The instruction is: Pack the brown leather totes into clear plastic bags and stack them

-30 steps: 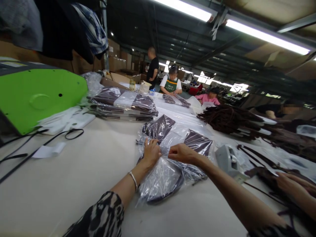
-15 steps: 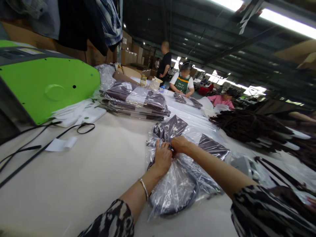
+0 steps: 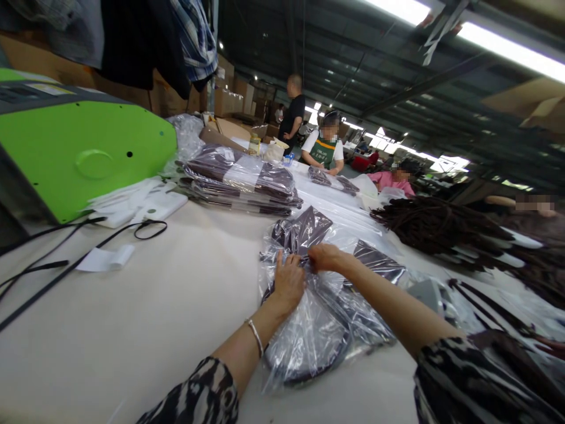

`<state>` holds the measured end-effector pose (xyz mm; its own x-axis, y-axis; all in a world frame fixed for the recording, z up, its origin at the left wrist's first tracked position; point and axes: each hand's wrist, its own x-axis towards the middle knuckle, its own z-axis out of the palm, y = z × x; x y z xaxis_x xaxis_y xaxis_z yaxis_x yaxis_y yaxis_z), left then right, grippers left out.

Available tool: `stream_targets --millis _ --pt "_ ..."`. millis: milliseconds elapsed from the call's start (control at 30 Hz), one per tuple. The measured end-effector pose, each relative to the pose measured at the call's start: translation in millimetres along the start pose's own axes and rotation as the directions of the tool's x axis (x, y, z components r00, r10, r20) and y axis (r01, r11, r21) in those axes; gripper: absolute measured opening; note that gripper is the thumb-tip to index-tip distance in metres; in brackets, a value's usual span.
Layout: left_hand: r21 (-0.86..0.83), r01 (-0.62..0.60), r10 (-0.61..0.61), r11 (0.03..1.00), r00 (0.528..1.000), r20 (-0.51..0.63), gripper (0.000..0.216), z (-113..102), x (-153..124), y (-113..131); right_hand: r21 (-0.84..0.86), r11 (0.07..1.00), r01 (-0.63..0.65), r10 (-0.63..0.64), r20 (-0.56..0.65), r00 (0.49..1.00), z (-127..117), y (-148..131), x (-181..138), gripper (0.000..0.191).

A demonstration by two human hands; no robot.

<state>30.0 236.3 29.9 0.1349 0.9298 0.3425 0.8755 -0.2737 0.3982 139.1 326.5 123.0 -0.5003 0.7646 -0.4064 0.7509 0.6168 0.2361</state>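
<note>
A clear plastic bag [image 3: 304, 341] with a dark brown folded article inside lies on the pale table before me. A dark band curves through its near end under the crinkled film. My left hand [image 3: 289, 281] rests on the middle of the bag, its index finger stretched forward and the other fingers bent into the plastic. Right beside it, my right hand [image 3: 325, 258] pinches a bunched, dark part of the bagged article. The fingertips of both hands nearly meet, and exactly what lies between them is partly hidden.
Bagged brown articles form a stack [image 3: 242, 179] beyond my hands. At left stand a green machine [image 3: 88, 153], black cords [image 3: 48, 291] and a white paper slip [image 3: 106, 259]. Dark brown straps are heaped [image 3: 441, 227] at right. A co-worker in a green apron [image 3: 324, 152] works across the table.
My right hand has shifted slightly away from the left fingers, showing more of the dark bunched part between them. The bag stays in place; the whole view has drifted a little.
</note>
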Motion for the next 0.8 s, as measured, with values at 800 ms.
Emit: stream_targets --millis 800 --pt "-0.168 0.049 -0.040 0.985 0.998 0.057 0.006 -14 4 4 0.567 0.811 -0.144 0.386 -0.333 0.860 88 -21 -16 0.069"
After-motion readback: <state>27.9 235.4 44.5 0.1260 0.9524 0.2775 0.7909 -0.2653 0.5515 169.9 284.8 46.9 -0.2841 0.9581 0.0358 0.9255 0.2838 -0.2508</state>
